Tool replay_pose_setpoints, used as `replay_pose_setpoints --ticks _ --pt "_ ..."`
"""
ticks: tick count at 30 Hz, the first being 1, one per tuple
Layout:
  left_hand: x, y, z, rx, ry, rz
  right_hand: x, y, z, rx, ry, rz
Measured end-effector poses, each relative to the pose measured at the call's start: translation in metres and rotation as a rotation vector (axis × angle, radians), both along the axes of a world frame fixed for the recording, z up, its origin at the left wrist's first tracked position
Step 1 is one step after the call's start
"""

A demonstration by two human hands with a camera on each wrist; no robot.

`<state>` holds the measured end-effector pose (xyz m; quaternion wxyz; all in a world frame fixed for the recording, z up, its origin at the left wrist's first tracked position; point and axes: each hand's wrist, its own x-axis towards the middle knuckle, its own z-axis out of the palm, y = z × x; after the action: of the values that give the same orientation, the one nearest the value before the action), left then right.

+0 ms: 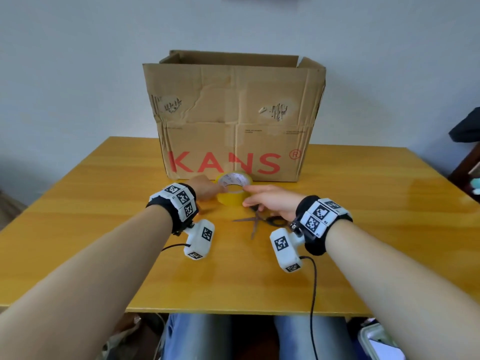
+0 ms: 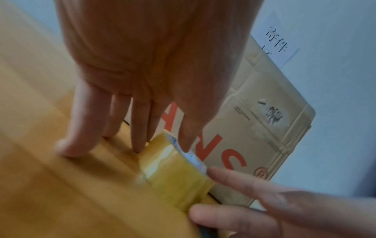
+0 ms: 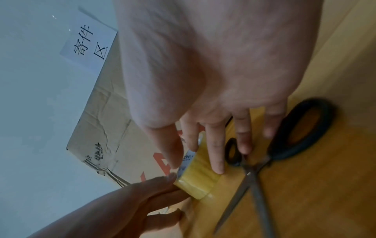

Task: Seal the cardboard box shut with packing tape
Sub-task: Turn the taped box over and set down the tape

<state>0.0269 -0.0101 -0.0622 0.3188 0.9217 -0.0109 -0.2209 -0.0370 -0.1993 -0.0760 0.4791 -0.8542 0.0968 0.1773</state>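
Observation:
The cardboard box (image 1: 233, 113) printed KANS stands at the table's far side, its top flaps upright and open. A yellow packing tape roll (image 1: 233, 201) lies flat on the table just in front of it. My left hand (image 1: 217, 192) holds the roll's left side, thumb on the top rim (image 2: 189, 145) and fingers down its outer side. My right hand (image 1: 246, 197) pinches the right side, thumb on the rim and middle finger (image 3: 217, 167) on the outer face. In the wrist views the roll (image 2: 175, 182) (image 3: 195, 182) sits between both hands.
Scissors (image 1: 255, 223) with black handles (image 3: 301, 128) lie spread on the table under my right hand. The yellow wooden table (image 1: 363, 229) has bare surface on both sides. A paper sign (image 3: 87, 43) hangs on the wall behind the box. A dark object (image 1: 467, 128) is at far right.

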Motion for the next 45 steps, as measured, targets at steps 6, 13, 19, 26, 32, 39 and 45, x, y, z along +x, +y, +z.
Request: replay_pose_setpoints --ticks 6,13,19,26,32,39,45 --pt "-0.007 0.007 -0.003 0.024 -0.009 -0.003 -0.003 -0.009 0.002 0.005 -0.137 -0.046" --pt "-0.014 0.006 -0.003 0.069 -0.017 -0.082 -0.007 -0.012 0.004 -0.451 -0.049 0.255" --pt "-0.022 -0.002 0.007 0.071 -0.012 -0.211 -0.011 -0.021 0.002 -0.559 -0.054 0.229" --pt "-0.024 -0.003 0.007 0.049 -0.025 -0.173 -0.026 -0.062 0.006 -0.661 0.041 0.042" --pt "-0.024 -0.003 0.008 0.071 -0.033 -0.173 -0.032 -0.064 0.001 -0.684 0.106 -0.064" --pt "-0.024 0.006 0.003 0.083 0.033 -0.084 -0.026 -0.036 -0.012 -0.599 0.040 -0.052" --pt "-0.021 0.005 -0.001 0.156 -0.007 -0.107 -0.022 -0.024 -0.020 -0.538 0.016 -0.066"
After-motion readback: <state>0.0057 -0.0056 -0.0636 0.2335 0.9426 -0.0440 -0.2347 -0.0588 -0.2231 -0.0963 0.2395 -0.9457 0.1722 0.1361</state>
